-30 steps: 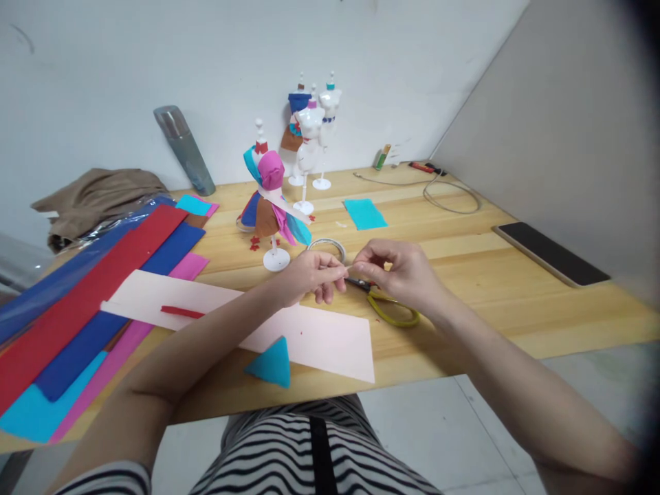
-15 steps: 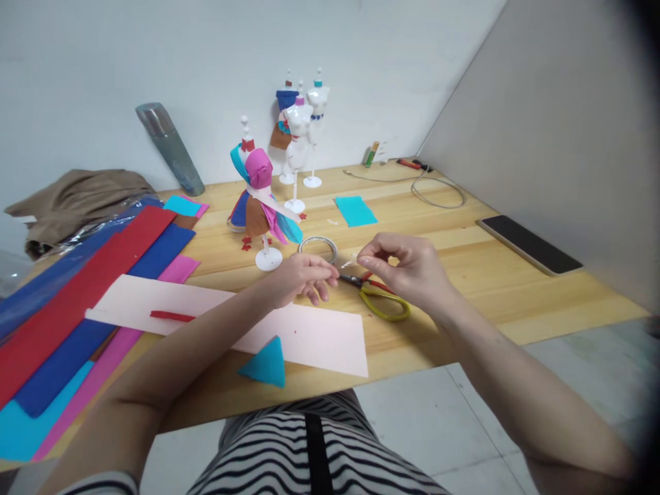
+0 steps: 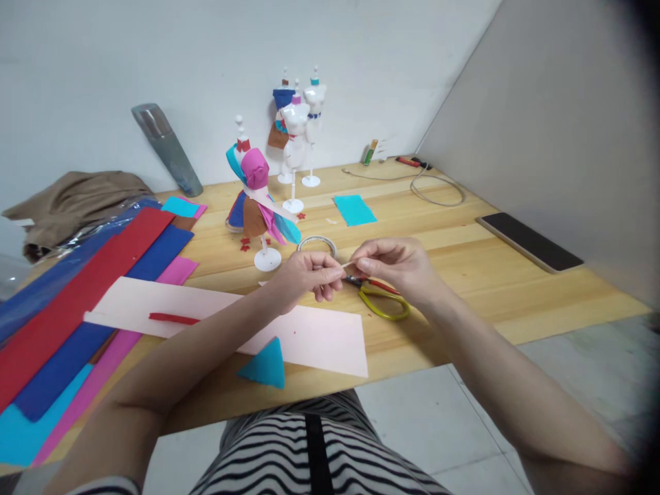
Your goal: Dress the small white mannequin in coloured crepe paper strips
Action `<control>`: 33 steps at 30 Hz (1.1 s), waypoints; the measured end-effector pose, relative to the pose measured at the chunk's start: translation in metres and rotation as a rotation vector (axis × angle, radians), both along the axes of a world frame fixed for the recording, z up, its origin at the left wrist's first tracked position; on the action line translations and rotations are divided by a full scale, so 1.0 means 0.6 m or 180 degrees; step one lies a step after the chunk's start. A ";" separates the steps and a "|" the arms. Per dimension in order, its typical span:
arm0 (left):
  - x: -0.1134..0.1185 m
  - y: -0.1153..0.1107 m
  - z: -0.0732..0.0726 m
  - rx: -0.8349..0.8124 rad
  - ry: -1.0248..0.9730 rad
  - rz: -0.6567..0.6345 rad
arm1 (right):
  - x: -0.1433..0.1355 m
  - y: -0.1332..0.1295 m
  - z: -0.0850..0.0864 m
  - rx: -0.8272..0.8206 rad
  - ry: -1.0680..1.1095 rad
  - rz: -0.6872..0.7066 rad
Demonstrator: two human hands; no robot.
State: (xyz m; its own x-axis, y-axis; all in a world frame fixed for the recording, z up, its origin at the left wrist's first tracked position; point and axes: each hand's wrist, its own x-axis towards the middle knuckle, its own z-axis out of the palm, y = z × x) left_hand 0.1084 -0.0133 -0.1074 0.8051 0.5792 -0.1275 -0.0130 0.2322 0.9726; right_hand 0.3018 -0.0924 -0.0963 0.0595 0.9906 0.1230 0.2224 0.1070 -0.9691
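My left hand point(image 3: 315, 273) and my right hand point(image 3: 394, 267) meet over the table, fingertips almost touching. Between them stretches a small pale strip point(image 3: 348, 264), pinched at both ends; its material is too small to make out. Below my right hand lie scissors point(image 3: 384, 302) with yellow and red handles. A tape roll point(image 3: 318, 240) rests just behind my left hand. Under my left forearm is a long pale pink paper sheet point(image 3: 324, 337), bearing a red strip point(image 3: 172, 317) and a blue triangular piece point(image 3: 265, 364) at its near edge.
A small white dress form point(image 3: 267, 259) wears colourful pieces; several more forms point(image 3: 293, 205) stand behind. Coloured sheets point(image 3: 77, 302), a brown cloth point(image 3: 87, 196) and a spray bottle point(image 3: 170, 155) are left. A blue square point(image 3: 355, 210), a cable point(image 3: 438, 203) and a phone point(image 3: 531, 240) lie right.
My right hand has moved slightly left and closer to my left hand. My left fingers have closed into a pinch, and the pale strip now shows between both hands.
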 end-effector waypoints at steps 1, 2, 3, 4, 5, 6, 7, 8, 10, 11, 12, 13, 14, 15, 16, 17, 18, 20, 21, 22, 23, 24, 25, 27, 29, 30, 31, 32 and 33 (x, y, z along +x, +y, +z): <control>-0.001 0.001 0.000 -0.0018 -0.0026 -0.0025 | 0.007 0.000 -0.003 -0.0054 0.0132 0.0129; -0.001 0.003 0.000 -0.0062 -0.0043 -0.0035 | 0.013 -0.001 -0.005 -0.0082 0.0226 0.0259; -0.001 0.005 -0.001 -0.0139 -0.0059 -0.0018 | 0.018 -0.002 -0.008 -0.0086 0.0276 0.0362; -0.002 0.008 -0.004 -0.0245 -0.0085 0.0025 | 0.020 -0.003 -0.010 -0.0077 0.0263 0.0396; -0.002 0.010 -0.006 -0.0373 -0.0126 0.0087 | 0.020 -0.005 -0.011 -0.0043 0.0174 0.0334; -0.002 0.011 -0.008 -0.0511 -0.0177 0.0153 | 0.017 -0.007 -0.012 0.0038 0.0002 0.0151; -0.002 0.012 -0.010 -0.0644 -0.0227 0.0216 | 0.011 -0.010 -0.011 0.0172 -0.0248 -0.0145; -0.002 0.012 -0.012 -0.0764 -0.0268 0.0276 | 0.003 -0.014 -0.011 0.0355 -0.0543 -0.0472; -0.001 0.009 -0.011 -0.0983 -0.0304 0.0404 | -0.018 -0.021 -0.009 0.0887 -0.1128 -0.0959; -0.001 0.006 -0.010 -0.1090 -0.0310 0.0457 | -0.029 -0.024 -0.008 0.1168 -0.1362 -0.1007; 0.000 0.002 -0.008 -0.1194 -0.0330 0.0488 | -0.038 -0.026 -0.008 0.1429 -0.1567 -0.0963; 0.001 -0.003 -0.006 -0.1291 -0.0369 0.0486 | -0.047 -0.027 -0.008 0.1650 -0.1748 -0.0883; 0.002 -0.007 -0.004 -0.1378 -0.0427 0.0458 | -0.053 -0.025 -0.010 0.1806 -0.1916 -0.0804; 0.002 -0.012 -0.002 -0.1448 -0.0487 0.0413 | -0.059 -0.022 -0.012 0.1914 -0.2077 -0.0767; 0.003 -0.016 -0.001 -0.1502 -0.0541 0.0382 | -0.063 -0.018 -0.015 0.1986 -0.2230 -0.0778; 0.004 -0.020 -0.001 -0.1546 -0.0591 0.0385 | -0.066 -0.013 -0.018 0.2037 -0.2371 -0.0823; 0.004 -0.023 -0.001 -0.1577 -0.0633 0.0428 | -0.068 -0.008 -0.020 0.2089 -0.2493 -0.0885; 0.004 -0.026 -0.002 -0.1591 -0.0709 0.0578 | -0.072 0.000 -0.025 0.2184 -0.2666 -0.0993; 0.004 -0.027 -0.003 -0.1579 -0.0740 0.0634 | -0.073 0.003 -0.026 0.2211 -0.2701 -0.0981; 0.004 -0.026 -0.003 -0.1551 -0.0763 0.0663 | -0.074 0.004 -0.026 0.2205 -0.2688 -0.0916; 0.004 -0.025 -0.004 -0.1515 -0.0761 0.0668 | -0.073 0.004 -0.026 0.2167 -0.2618 -0.0835; 0.004 -0.023 -0.004 -0.1477 -0.0728 0.0679 | -0.071 0.003 -0.025 0.2102 -0.2506 -0.0757; 0.003 -0.020 -0.004 -0.1447 -0.0666 0.0713 | -0.067 0.001 -0.024 0.2026 -0.2382 -0.0700; 0.002 -0.014 -0.004 -0.1368 -0.0511 0.0862 | -0.054 -0.003 -0.021 0.1875 -0.2199 -0.0689; 0.001 -0.008 -0.005 -0.1235 -0.0407 0.1021 | -0.033 -0.009 -0.018 0.1774 -0.2191 -0.0692; 0.000 -0.006 -0.006 -0.1152 -0.0392 0.1055 | -0.021 -0.012 -0.016 0.1730 -0.2214 -0.0642; 0.000 -0.004 -0.007 -0.1068 -0.0402 0.1062 | -0.008 -0.017 -0.015 0.1643 -0.2256 -0.0578; -0.001 -0.003 -0.007 -0.0995 -0.0427 0.1048 | 0.005 -0.022 -0.015 0.1514 -0.2316 -0.0483; -0.001 -0.002 -0.007 -0.0946 -0.0453 0.1027 | 0.017 -0.028 -0.016 0.1270 -0.2461 -0.0329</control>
State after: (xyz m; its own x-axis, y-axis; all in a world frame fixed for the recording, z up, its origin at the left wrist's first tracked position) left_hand 0.1078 -0.0145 -0.1118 0.6113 0.7581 -0.2273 -0.2590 0.4630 0.8477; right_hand 0.3119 -0.1094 -0.1059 -0.0967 0.8593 0.5022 0.8289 0.3488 -0.4373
